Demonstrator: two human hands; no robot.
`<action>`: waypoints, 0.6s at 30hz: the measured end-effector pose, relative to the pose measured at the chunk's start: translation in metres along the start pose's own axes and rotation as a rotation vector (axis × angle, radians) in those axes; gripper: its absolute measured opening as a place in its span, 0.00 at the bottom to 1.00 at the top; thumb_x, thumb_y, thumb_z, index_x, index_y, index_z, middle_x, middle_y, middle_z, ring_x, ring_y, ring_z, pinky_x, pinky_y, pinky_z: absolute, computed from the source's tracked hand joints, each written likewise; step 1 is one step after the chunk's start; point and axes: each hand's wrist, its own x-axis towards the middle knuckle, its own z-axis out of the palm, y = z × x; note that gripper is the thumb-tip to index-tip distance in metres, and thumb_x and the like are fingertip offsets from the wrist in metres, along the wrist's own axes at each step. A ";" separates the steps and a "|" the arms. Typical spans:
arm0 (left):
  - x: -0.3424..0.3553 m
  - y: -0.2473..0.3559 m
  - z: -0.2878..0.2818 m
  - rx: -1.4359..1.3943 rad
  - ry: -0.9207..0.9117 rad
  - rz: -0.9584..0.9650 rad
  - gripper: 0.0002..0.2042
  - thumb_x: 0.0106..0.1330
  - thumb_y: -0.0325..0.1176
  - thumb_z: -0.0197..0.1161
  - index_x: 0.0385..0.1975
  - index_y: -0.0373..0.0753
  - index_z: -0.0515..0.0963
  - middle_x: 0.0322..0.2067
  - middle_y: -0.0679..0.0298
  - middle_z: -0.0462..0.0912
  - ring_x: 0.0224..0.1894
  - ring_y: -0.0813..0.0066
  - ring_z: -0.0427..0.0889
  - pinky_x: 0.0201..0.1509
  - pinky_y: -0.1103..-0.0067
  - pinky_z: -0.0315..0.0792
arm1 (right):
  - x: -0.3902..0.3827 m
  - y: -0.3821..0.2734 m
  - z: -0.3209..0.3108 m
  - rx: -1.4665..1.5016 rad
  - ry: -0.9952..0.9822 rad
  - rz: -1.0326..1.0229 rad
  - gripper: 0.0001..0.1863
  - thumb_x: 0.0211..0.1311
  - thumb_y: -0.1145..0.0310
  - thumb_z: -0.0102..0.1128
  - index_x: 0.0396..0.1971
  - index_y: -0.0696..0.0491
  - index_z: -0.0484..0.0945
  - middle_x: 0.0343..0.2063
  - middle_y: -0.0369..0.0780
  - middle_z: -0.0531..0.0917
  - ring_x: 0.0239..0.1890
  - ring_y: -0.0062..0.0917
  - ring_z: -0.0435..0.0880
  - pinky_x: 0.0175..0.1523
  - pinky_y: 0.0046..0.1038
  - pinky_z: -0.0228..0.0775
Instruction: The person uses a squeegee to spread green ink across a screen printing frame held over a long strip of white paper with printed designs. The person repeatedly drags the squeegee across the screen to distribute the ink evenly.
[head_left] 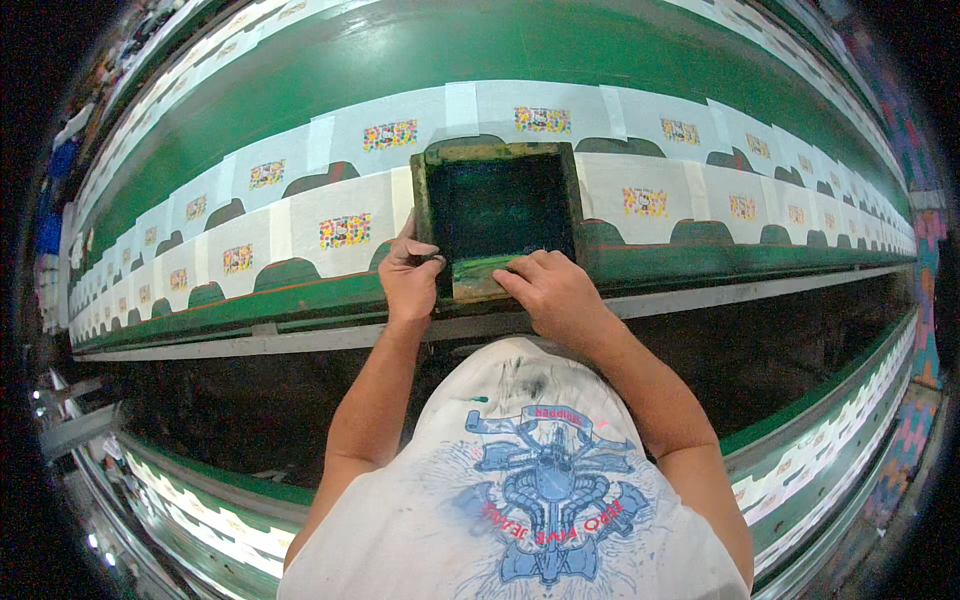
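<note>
A screen printing frame (427, 205) with worn, stained wooden sides and a dark mesh lies over the near row of white printed pieces. My left hand (410, 280) holds its near left corner, fingers along the left side and thumb bent inward. With bent fingers, my right hand (553, 290) grips the near rail, just right of its middle. Green stains mark that near end. What lies under the frame is hidden. White pieces with a small multicoloured print (345, 231) sit to the left, and a similar printed piece (645, 202) lies to the right.
The long green table (420, 50) carries two rows of overlapping white pieces with dark curved cutouts. A pale rail (300, 345) runs along its near edge. Behind me, at lower left and right, another green table (800, 425) bears more white pieces.
</note>
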 end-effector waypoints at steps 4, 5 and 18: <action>0.001 0.011 0.003 0.170 -0.009 -0.014 0.11 0.55 0.11 0.69 0.31 0.36 0.85 0.81 0.39 0.71 0.83 0.52 0.72 0.82 0.65 0.66 | 0.017 0.020 -0.023 0.096 -0.146 0.027 0.18 0.60 0.76 0.66 0.51 0.53 0.88 0.44 0.45 0.89 0.53 0.46 0.89 0.58 0.46 0.82; -0.001 0.013 0.003 0.153 -0.002 -0.021 0.11 0.55 0.11 0.69 0.31 0.36 0.85 0.80 0.39 0.72 0.82 0.52 0.73 0.81 0.65 0.66 | 0.025 0.031 -0.027 0.120 -0.189 0.029 0.19 0.59 0.79 0.66 0.52 0.54 0.88 0.46 0.45 0.89 0.54 0.46 0.88 0.59 0.46 0.82; -0.002 -0.004 0.005 0.156 0.020 0.049 0.09 0.53 0.16 0.71 0.30 0.39 0.86 0.77 0.41 0.77 0.78 0.53 0.77 0.81 0.65 0.67 | 0.102 0.089 -0.012 0.041 -0.043 0.141 0.28 0.59 0.86 0.62 0.59 0.52 0.88 0.49 0.48 0.90 0.54 0.51 0.89 0.60 0.49 0.83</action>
